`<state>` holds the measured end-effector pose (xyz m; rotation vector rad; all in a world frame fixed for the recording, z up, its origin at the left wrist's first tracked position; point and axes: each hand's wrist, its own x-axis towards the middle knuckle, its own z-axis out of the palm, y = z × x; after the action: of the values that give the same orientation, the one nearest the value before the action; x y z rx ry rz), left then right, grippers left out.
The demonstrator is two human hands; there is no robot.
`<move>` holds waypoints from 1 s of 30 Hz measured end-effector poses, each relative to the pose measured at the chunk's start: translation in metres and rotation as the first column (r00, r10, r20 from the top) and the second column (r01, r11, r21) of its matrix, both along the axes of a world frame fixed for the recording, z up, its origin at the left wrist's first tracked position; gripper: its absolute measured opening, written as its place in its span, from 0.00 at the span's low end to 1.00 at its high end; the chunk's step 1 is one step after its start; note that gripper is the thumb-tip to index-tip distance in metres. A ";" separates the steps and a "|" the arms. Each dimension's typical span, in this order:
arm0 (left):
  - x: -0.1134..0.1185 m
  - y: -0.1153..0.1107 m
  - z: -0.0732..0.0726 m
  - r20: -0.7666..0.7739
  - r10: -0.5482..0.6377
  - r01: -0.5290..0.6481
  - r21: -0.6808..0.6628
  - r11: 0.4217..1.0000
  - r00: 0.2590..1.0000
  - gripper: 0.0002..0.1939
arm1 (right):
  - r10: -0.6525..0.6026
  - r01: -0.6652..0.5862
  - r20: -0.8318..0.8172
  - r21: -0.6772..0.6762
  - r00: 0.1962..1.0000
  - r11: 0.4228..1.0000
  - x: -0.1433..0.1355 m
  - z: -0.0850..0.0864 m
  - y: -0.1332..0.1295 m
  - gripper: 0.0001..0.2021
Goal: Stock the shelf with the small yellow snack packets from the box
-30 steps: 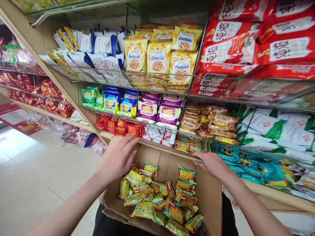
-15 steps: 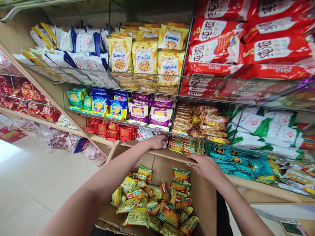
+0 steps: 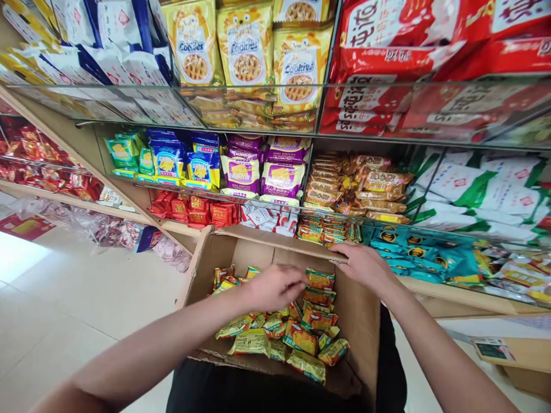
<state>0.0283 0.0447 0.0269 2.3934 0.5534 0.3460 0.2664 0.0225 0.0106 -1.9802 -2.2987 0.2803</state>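
An open cardboard box (image 3: 365, 327) rests on my lap, with several small yellow-and-green snack packets (image 3: 249, 343) lying loose and in a short row inside. Over the packets, my left hand (image 3: 278, 287) hovers with curled fingers, slightly blurred; whether anything is between them is hidden. My right hand (image 3: 364, 264) grips the box's far rim near its right corner, thumb and fingers pinching the cardboard. Just beyond that rim, small orange-and-green packets (image 3: 329, 232) stand packed in a low shelf compartment.
Glass shelves hold yellow cookie bags (image 3: 245, 49), red bags (image 3: 374, 63), purple biscuit packs (image 3: 282, 172) and brown packets (image 3: 381, 183). White-and-red packets (image 3: 260, 218) and teal packets (image 3: 415, 246) fill low compartments. The glass shelf edge (image 3: 258, 203) juts above them. Bagged goods (image 3: 112, 229) lie on the floor at left.
My left hand has moved back from the low shelf compartment to above the packets in the box. My right hand stays on the rim. The view has tilted lower.
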 end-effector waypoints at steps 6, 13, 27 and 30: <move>0.058 -0.012 -0.091 -0.138 0.148 -0.121 0.188 0.975 0.979 0.24 | -0.005 0.005 0.024 0.018 1.000 1.000 -0.005 0.000 -0.001 0.18; 0.067 -0.009 -0.101 -0.308 0.334 -0.318 0.101 0.943 0.891 0.17 | -0.027 0.026 0.039 0.033 0.999 0.999 -0.008 0.004 -0.004 0.18; 0.039 0.020 0.001 0.399 0.352 -0.175 -0.416 0.893 0.847 0.19 | -0.010 -0.157 -0.777 -0.140 0.630 0.978 0.001 0.024 0.004 0.23; 0.046 0.036 0.014 0.310 0.297 -0.154 -0.411 0.899 0.903 0.21 | -0.156 -0.095 -0.912 -0.206 0.379 0.974 0.003 0.030 0.009 0.24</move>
<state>0.0741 0.0803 0.0411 1.8339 0.6614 0.7069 0.2690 0.0315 0.0403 -1.2776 -1.4541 1.3260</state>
